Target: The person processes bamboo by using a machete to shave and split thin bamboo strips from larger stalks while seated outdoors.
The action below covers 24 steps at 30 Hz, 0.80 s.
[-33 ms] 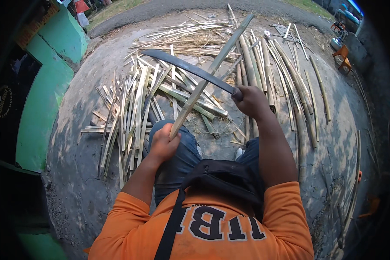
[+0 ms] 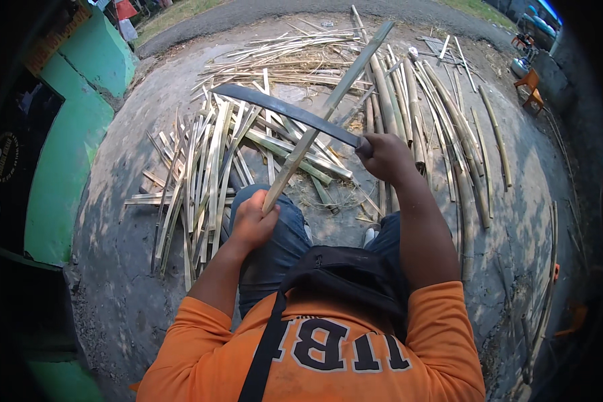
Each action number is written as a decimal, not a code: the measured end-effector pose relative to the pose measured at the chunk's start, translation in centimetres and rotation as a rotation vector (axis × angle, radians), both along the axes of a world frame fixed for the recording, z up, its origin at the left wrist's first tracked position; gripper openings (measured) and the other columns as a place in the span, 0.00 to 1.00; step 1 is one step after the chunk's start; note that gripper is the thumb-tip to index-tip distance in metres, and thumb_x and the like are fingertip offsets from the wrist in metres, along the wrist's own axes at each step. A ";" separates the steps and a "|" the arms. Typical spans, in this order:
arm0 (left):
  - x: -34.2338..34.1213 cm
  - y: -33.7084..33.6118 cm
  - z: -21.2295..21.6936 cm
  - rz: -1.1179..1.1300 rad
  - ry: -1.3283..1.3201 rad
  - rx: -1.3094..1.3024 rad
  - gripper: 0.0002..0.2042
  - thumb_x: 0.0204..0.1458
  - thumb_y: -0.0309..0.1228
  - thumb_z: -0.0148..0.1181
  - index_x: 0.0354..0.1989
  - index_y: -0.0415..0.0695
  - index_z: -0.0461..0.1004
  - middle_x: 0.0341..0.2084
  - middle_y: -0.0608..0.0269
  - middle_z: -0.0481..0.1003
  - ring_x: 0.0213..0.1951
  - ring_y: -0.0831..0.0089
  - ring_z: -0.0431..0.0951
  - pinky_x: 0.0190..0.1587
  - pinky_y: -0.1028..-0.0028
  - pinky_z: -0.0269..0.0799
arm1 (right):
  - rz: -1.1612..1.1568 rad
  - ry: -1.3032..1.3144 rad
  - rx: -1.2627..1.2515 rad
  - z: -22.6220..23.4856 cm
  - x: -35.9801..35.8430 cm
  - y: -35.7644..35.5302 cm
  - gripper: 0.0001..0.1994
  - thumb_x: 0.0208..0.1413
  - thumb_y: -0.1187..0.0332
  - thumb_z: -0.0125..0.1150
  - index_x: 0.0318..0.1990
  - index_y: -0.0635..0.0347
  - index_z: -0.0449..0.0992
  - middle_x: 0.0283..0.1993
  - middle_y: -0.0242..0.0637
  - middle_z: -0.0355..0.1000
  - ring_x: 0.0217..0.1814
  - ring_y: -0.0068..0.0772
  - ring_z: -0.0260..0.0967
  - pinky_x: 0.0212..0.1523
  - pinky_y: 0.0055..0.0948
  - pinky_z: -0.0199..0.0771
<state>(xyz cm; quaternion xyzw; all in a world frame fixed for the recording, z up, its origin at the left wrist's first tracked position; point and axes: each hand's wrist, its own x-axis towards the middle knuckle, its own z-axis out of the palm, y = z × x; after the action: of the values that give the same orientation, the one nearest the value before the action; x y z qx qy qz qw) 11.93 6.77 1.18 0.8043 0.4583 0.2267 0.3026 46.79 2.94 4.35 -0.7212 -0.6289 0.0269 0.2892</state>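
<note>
My left hand [image 2: 253, 221] is closed round the near end of a long split bamboo strip [image 2: 359, 67], which slants up and away to the right. In my right hand [image 2: 388, 158] is the handle of a machete with a long, slightly curved dark blade [image 2: 268, 102]. The blade points to the far left and crosses the bamboo strip about midway, lying over or against it. Whether its edge is biting into the strip I cannot tell. My left hand is just above my left knee [image 2: 275, 214].
Many split bamboo strips [image 2: 208, 167] lie heaped at the left. More thin strips [image 2: 281, 67] spread across the far ground. Long bamboo poles [image 2: 449, 127] lie at the right. A green wall [image 2: 60, 161] stands at the left, and an orange chair [image 2: 530, 80] at the far right.
The machete has shifted a little toward me and to the left along the bamboo strip. My left hand and the strip stay in place.
</note>
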 end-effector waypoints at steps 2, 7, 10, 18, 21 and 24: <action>0.1 0.1 0.3 -0.008 0.017 -0.017 0.11 0.59 0.35 0.63 0.41 0.39 0.76 0.31 0.42 0.80 0.39 0.40 0.82 0.42 0.52 0.76 | 0.029 -0.061 -0.032 0.8 -1.2 -0.1 0.09 0.55 0.59 0.66 0.32 0.52 0.82 0.32 0.46 0.79 0.39 0.56 0.79 0.41 0.53 0.79; -0.1 0.0 -0.1 -0.033 0.011 0.021 0.11 0.59 0.35 0.63 0.41 0.39 0.75 0.29 0.42 0.79 0.37 0.40 0.82 0.41 0.53 0.75 | 0.093 -0.184 -0.046 -0.5 -0.8 0.4 0.08 0.54 0.59 0.67 0.32 0.51 0.82 0.30 0.46 0.79 0.37 0.56 0.79 0.41 0.50 0.80; -0.1 -0.1 -0.1 -0.039 -0.024 -0.008 0.11 0.59 0.34 0.63 0.42 0.39 0.76 0.28 0.43 0.79 0.36 0.41 0.82 0.40 0.54 0.75 | -0.032 0.013 -0.043 -0.6 1.2 0.7 0.09 0.57 0.58 0.66 0.33 0.52 0.83 0.32 0.48 0.79 0.38 0.59 0.78 0.41 0.52 0.79; -0.2 0.2 -0.8 -0.057 -0.080 0.060 0.10 0.58 0.33 0.64 0.41 0.39 0.75 0.28 0.42 0.79 0.35 0.40 0.81 0.38 0.53 0.75 | -0.019 0.025 0.043 -0.1 0.3 0.2 0.09 0.58 0.57 0.67 0.34 0.51 0.83 0.30 0.48 0.79 0.37 0.58 0.79 0.39 0.53 0.79; -0.2 0.5 -1.1 -0.061 -0.070 0.058 0.10 0.57 0.33 0.64 0.40 0.39 0.75 0.28 0.42 0.78 0.35 0.40 0.81 0.37 0.53 0.75 | 0.132 -0.114 0.003 0.1 -1.7 0.2 0.07 0.52 0.60 0.70 0.32 0.50 0.83 0.30 0.46 0.79 0.36 0.56 0.79 0.39 0.52 0.79; -0.7 0.5 -1.7 -0.055 -0.078 0.083 0.11 0.57 0.33 0.65 0.39 0.39 0.74 0.28 0.42 0.78 0.34 0.40 0.81 0.36 0.53 0.74 | 0.203 -0.216 -0.033 0.4 -1.9 0.3 0.05 0.48 0.62 0.70 0.30 0.50 0.83 0.30 0.44 0.79 0.36 0.54 0.79 0.39 0.50 0.79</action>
<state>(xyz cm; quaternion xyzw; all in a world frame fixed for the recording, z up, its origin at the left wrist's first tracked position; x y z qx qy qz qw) 11.27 7.26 -0.55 0.8190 0.4140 0.2685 0.2929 44.92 3.24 4.73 -0.6574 -0.7255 -0.0114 0.2035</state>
